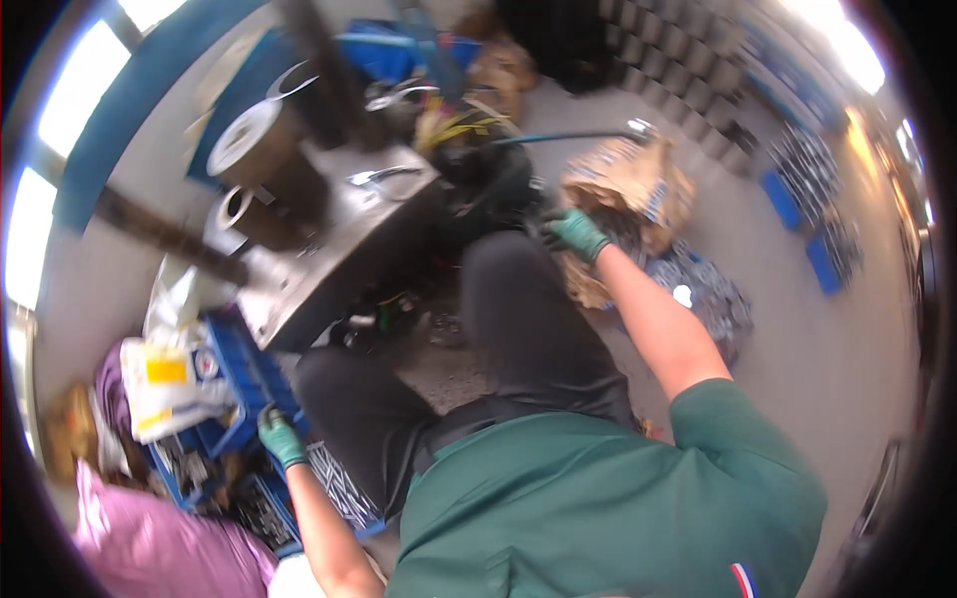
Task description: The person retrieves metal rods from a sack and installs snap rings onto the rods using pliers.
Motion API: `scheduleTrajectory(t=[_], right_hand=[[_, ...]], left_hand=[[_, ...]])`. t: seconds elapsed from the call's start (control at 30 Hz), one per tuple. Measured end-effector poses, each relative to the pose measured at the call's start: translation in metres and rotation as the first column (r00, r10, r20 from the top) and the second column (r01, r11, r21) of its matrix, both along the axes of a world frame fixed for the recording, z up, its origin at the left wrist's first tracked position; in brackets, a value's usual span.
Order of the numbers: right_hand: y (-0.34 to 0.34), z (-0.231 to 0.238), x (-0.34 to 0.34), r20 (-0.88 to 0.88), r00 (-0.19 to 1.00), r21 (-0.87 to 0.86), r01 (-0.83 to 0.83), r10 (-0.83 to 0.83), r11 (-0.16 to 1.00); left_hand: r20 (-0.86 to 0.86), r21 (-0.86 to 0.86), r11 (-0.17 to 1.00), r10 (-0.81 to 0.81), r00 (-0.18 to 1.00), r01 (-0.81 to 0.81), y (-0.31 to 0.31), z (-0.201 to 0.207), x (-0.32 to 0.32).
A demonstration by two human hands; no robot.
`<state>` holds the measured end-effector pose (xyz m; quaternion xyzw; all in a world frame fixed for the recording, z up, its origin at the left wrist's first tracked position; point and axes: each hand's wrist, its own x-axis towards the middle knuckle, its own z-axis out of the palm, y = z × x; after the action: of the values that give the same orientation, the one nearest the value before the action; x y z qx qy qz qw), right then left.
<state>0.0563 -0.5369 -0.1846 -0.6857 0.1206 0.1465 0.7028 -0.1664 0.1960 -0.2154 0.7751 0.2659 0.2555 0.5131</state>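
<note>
My left hand [280, 439], in a green glove with dark fingertips, is at the lower corner of a blue plastic bin [244, 374]. Its fingers look curled, but what they hold, if anything, is too small to make out. Below it stands a blue tray of thin metal rods [339, 483]. My right hand [576, 235], gloved alike, reaches forward past my right knee. Its fingertips blur into the dark background beside an open brown paper bag [628, 184]. Grey metal parts [703, 289] lie in a clear plastic bag next to that bag.
A metal machine table [339, 229] with steel cylinders [261, 149] stands ahead on the left. Blue bins of metal parts [805, 174] sit on the floor at right. A pink sack [159, 538] and a white-and-yellow bag [169, 384] are at left. Stacked grey pieces [688, 75] line the back.
</note>
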Motion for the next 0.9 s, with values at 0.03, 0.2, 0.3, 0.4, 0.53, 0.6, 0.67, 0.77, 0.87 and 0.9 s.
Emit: scheduleTrajectory(t=[0.03,0.2,0.3,0.4,0.53,0.6,0.67,0.77,0.87,0.9], right_hand=[[-0.014,-0.021,-0.023,-0.064,0.995,0.039,0.073,-0.071,0.997],[-0.024,-0.073,-0.115,-0.299,0.892,0.135,0.392,-0.34,0.91],[-0.064,-0.115,-0.172,-0.382,0.816,0.125,0.512,-0.435,0.85],[-0.067,-0.129,-0.181,-0.337,0.816,0.025,0.506,-0.47,0.862],[-0.071,-0.139,-0.143,-0.115,0.811,-0.053,0.572,-0.574,0.818],[-0.111,-0.162,-0.139,0.104,0.779,-0.303,0.617,-0.618,0.726],[-0.084,-0.137,-0.088,0.14,0.828,-0.568,0.516,-0.543,0.641],[-0.091,-0.128,-0.047,0.02,0.838,-0.798,0.342,-0.545,0.496],[-0.12,-0.144,-0.034,-0.121,0.756,-0.924,0.151,-0.643,0.352],[-0.112,-0.14,-0.024,-0.182,0.765,-0.909,0.109,-0.618,0.403]], left_hand=[[-0.031,0.056,0.997,-0.052,0.998,0.053,0.003,0.029,0.022],[0.109,0.252,0.963,-0.13,0.985,0.099,0.038,0.134,0.126],[0.183,-0.035,0.974,-0.215,0.959,0.225,-0.032,0.175,0.197],[0.111,-0.195,0.967,-0.146,0.983,0.165,-0.059,0.186,0.228],[-0.161,0.295,0.929,-0.184,0.97,0.225,-0.048,0.153,0.227],[-0.221,0.44,0.86,-0.177,0.959,0.26,-0.109,0.138,0.231],[-0.214,0.56,0.806,-0.083,0.973,0.192,-0.079,0.155,0.215],[-0.2,0.563,0.81,-0.056,0.978,0.162,-0.084,0.15,0.22],[-0.259,0.632,0.753,-0.018,0.966,0.183,-0.107,0.142,0.234],[-0.268,0.653,0.738,0.016,0.963,0.169,-0.102,0.148,0.23]])
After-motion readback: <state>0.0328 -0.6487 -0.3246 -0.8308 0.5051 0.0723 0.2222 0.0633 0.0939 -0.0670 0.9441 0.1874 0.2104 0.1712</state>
